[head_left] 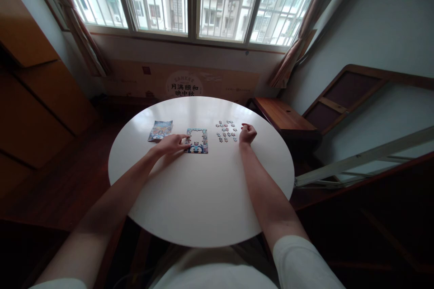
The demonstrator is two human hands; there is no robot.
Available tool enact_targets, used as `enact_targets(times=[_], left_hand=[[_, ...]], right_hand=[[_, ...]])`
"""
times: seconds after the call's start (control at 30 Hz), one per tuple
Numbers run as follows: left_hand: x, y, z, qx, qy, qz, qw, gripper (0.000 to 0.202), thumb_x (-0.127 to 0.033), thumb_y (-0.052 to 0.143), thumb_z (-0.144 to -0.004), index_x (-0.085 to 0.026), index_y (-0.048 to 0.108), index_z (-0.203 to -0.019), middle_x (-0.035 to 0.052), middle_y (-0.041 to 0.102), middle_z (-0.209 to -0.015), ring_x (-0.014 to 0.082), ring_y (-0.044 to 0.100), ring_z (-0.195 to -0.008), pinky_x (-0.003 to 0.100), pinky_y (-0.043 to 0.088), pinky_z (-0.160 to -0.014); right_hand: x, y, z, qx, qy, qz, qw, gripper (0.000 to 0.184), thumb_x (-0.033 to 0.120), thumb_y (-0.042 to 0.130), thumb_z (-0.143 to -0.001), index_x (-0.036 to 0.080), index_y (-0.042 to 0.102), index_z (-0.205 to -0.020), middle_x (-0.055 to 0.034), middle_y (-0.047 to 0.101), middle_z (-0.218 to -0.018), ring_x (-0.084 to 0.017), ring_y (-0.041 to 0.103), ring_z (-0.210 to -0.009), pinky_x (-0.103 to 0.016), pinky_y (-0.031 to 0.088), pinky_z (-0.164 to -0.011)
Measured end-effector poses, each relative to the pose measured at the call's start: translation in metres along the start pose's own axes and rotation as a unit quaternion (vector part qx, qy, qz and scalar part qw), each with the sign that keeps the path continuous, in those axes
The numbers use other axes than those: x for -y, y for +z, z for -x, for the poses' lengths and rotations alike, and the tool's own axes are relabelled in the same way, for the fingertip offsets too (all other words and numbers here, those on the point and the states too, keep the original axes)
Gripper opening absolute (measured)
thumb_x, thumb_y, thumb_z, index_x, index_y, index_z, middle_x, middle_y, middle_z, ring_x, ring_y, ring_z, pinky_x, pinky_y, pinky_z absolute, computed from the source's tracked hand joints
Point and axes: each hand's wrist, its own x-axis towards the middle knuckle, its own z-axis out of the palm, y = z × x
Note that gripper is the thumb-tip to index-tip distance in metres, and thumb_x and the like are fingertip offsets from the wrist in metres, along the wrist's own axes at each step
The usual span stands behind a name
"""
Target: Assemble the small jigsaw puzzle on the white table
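White shirt [206, 278] at the near edge of a round table [203, 203]. Left hand [172, 143], thumb and finger parted, touches the left side of a partly filled puzzle [197, 149], right of a printed packet [160, 131]. Right hand [247, 134] — curled, whether around anything cannot be told — beside loose pieces [225, 129].

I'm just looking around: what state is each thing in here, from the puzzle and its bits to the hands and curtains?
Puzzle: partly assembled; border and lower part joined, middle unfilled.
Loose pieces: spread out, unjoined.
Printed packet or sheet: lying on the table.
Left hand: fingers at puzzle's left edge.
Right hand: curled; contents hidden.
Curtains: drawn aside.
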Motion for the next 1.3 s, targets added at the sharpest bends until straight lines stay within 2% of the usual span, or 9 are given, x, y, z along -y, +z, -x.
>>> enact_targets(times=[0.4, 0.6, 0.7, 0.83, 0.97, 1.13, 1.3], left_hand=[[0.001, 0.000, 0.000, 0.001, 0.000, 0.004, 1.000, 0.065, -0.057, 0.053, -0.085, -0.018, 0.059, -0.136, 0.0008, 0.063, -0.069, 0.0166, 0.055, -0.062, 0.025, 0.031, -0.058], [-0.001, -0.001, 0.001, 0.004, -0.001, 0.003, 1.000, 0.066, -0.058, 0.053, -0.085, -0.018, 0.058, -0.137, 0.0012, 0.065, -0.071, 0.0169, 0.056, -0.064, 0.025, 0.031, -0.058], [-0.001, -0.001, 0.001, 0.006, 0.000, 0.002, 1.000, 0.066, -0.058, 0.052, -0.085, -0.018, 0.058, -0.137, 0.0012, 0.065, -0.071, 0.0169, 0.056, -0.064, 0.025, 0.031, -0.058], [-0.001, -0.001, 0.000, 0.004, 0.002, 0.000, 1.000, 0.066, -0.058, 0.052, -0.085, -0.018, 0.058, -0.137, 0.0015, 0.065, -0.071, 0.0168, 0.056, -0.064, 0.025, 0.031, -0.058], [-0.003, -0.003, 0.001, 0.006, -0.001, 0.000, 1.000, 0.066, -0.057, 0.053, -0.085, -0.017, 0.058, -0.137, 0.0020, 0.066, -0.071, 0.0170, 0.056, -0.064, 0.025, 0.031, -0.058], [-0.004, -0.003, 0.002, 0.005, -0.002, 0.001, 1.000, 0.064, -0.056, 0.054, -0.086, -0.018, 0.058, -0.137, 0.0020, 0.065, -0.071, 0.0168, 0.055, -0.063, 0.025, 0.031, -0.058], [-0.003, -0.002, 0.001, 0.009, 0.000, 0.001, 1.000, 0.065, -0.057, 0.053, -0.085, -0.018, 0.058, -0.137, 0.0018, 0.065, -0.071, 0.0172, 0.056, -0.064, 0.025, 0.031, -0.057]], right_hand=[[0.002, -0.001, 0.002, 0.003, 0.004, -0.006, 1.000, 0.027, 0.021, 0.044, -0.071, 0.015, 0.070, -0.075, -0.0013, 0.063, -0.064, -0.018, 0.060, -0.068, -0.028, 0.048, -0.069], [0.007, -0.003, 0.004, 0.062, -0.009, 0.084, 0.995, 0.034, 0.023, 0.042, -0.074, 0.014, 0.073, -0.085, -0.0048, 0.067, -0.073, -0.019, 0.062, -0.072, -0.028, 0.048, -0.072], [0.011, -0.006, 0.008, 0.121, -0.032, 0.184, 0.975, 0.034, 0.024, 0.044, -0.078, 0.017, 0.074, -0.091, -0.0052, 0.069, -0.077, -0.021, 0.063, -0.077, -0.029, 0.047, -0.077], [0.015, -0.008, 0.012, 0.193, -0.063, 0.316, 0.927, 0.026, 0.031, 0.054, -0.080, 0.023, 0.075, -0.092, -0.0054, 0.070, -0.088, -0.024, 0.063, -0.092, -0.036, 0.044, -0.091], [0.014, -0.009, 0.010, 0.250, -0.084, 0.368, 0.892, 0.022, 0.036, 0.062, -0.076, 0.027, 0.077, -0.091, -0.0049, 0.070, -0.094, -0.025, 0.062, -0.100, -0.041, 0.042, -0.094], [0.012, -0.009, 0.010, 0.268, -0.101, 0.389, 0.876, 0.021, 0.033, 0.064, -0.072, 0.027, 0.077, -0.088, -0.0044, 0.069, -0.094, -0.024, 0.061, -0.100, -0.042, 0.041, -0.097], [0.008, -0.007, 0.010, 0.261, -0.102, 0.393, 0.876, 0.021, 0.037, 0.066, -0.073, 0.026, 0.076, -0.088, -0.0054, 0.068, -0.095, -0.025, 0.061, -0.102, -0.043, 0.039, -0.099]])
